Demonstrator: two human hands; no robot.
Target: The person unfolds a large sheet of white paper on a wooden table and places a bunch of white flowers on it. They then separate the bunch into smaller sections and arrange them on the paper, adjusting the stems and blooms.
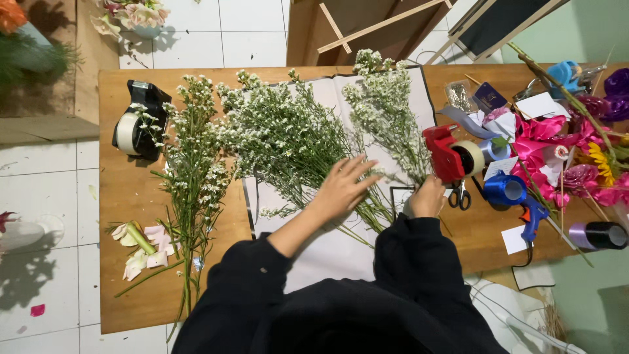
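The left hand [342, 188] lies spread, fingers open, on green stems of small white flowers [288, 141] across the wooden surface [131, 196]; the right hand [427, 196] is closed around another white-flowered bunch [386, 111].

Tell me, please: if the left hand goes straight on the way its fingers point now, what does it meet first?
The left hand points up and right. It would probably first meet the bunch of small white flowers held by the right hand, though depth is unclear.
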